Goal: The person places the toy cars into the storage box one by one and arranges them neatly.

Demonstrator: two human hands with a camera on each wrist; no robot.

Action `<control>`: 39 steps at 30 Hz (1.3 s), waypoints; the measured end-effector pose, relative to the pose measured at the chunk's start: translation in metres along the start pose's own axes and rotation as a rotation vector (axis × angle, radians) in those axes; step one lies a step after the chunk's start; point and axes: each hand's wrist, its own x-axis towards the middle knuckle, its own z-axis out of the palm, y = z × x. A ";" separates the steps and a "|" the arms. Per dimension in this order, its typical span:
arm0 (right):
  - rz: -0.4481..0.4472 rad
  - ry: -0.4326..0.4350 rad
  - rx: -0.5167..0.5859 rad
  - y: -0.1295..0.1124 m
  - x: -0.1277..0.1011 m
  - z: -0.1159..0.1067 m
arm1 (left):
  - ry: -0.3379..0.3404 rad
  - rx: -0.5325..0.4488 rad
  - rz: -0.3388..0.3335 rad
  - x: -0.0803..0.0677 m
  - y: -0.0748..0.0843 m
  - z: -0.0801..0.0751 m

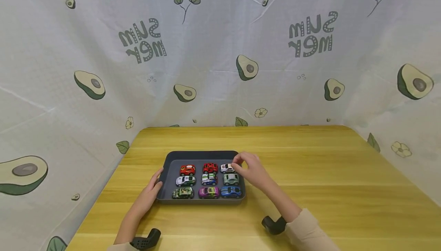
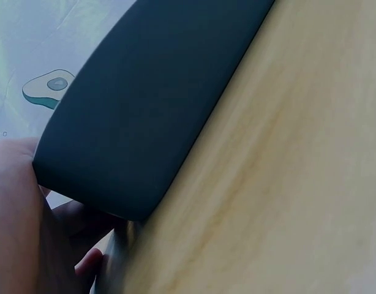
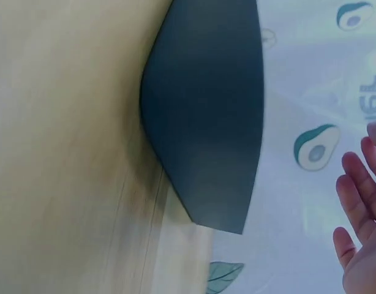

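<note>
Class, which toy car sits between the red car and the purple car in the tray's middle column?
A blue-and-white car, seen in the head view.
</note>
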 end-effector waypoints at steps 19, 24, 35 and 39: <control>0.071 0.097 0.042 -0.002 -0.045 -0.027 | -0.002 -0.021 0.009 0.004 -0.002 0.002; 0.068 0.122 0.029 0.008 -0.058 -0.036 | 0.023 -0.016 0.038 0.005 -0.001 0.003; 0.061 0.238 -0.031 0.036 -0.080 -0.057 | 0.116 0.152 0.116 0.005 0.005 -0.007; 0.079 0.271 -0.050 0.041 -0.084 -0.066 | 0.147 0.282 0.118 0.001 0.013 -0.015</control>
